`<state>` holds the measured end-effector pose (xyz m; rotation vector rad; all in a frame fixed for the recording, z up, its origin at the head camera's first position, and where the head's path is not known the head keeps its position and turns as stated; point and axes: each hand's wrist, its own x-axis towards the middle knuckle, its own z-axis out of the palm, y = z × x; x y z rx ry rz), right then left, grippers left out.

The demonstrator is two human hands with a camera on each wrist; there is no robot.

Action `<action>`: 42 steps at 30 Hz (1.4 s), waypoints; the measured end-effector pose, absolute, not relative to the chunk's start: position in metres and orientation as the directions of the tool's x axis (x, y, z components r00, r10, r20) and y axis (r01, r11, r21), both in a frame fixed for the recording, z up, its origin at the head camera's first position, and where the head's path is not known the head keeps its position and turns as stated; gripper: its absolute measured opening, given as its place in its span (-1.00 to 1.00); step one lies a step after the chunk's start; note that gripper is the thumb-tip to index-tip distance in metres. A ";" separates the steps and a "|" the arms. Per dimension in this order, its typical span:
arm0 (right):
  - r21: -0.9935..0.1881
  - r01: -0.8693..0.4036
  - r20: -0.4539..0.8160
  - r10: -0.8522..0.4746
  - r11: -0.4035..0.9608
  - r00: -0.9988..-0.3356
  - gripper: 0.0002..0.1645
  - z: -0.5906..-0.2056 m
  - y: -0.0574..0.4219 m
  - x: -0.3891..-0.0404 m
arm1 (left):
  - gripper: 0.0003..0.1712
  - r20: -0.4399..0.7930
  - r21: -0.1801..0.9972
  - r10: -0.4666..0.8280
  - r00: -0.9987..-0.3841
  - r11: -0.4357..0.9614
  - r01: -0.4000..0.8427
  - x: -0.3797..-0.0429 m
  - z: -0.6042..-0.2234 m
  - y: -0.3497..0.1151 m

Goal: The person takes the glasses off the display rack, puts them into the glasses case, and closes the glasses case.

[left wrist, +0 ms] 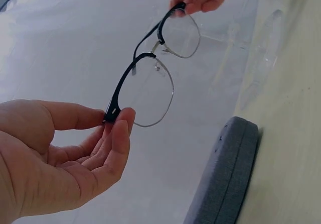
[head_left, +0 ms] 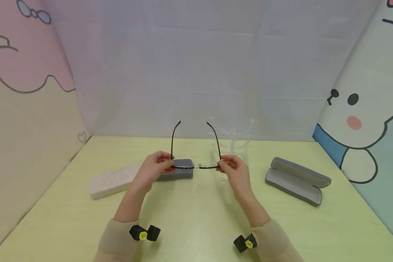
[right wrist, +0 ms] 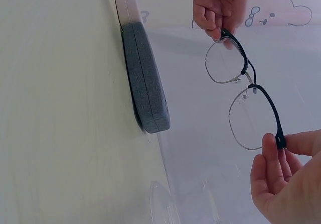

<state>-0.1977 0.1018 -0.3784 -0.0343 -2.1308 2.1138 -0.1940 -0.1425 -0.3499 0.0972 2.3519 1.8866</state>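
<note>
Both hands hold one pair of eyeglasses (head_left: 182, 167) level above the table, temples unfolded and reaching away from the person. The glasses have black upper rims and thin metal lower rims (left wrist: 173, 91). My left hand (head_left: 152, 169) pinches the left hinge corner between thumb and fingers. At the opposite corner my right hand (head_left: 235, 173) pinches the frame the same way, seen close in the right wrist view. A closed dark grey glasses case (head_left: 177, 175) lies on the table behind the left hand, partly hidden by it in the head view.
A white glasses case (head_left: 112, 181) lies at the left, its end behind the left hand. An open grey case (head_left: 296, 182) lies at the right. Behind the right hand stands a clear display stand (head_left: 232, 145) on the yellow table (head_left: 190, 225). A white sheet (head_left: 183, 72) hangs at the back.
</note>
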 end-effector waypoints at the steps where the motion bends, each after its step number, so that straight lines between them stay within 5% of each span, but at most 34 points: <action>1: -0.996 -0.088 0.088 0.120 0.005 -0.989 -0.76 -0.378 0.103 -0.197 | -0.71 -0.057 0.975 0.122 -0.991 0.220 -0.029 -0.194 -0.350 -0.140; 42: -0.995 -0.098 0.098 -0.007 0.016 -0.995 -0.72 -0.376 0.115 -0.193 | -0.66 -0.059 0.992 0.037 -0.998 0.118 -0.054 -0.188 -0.355 -0.129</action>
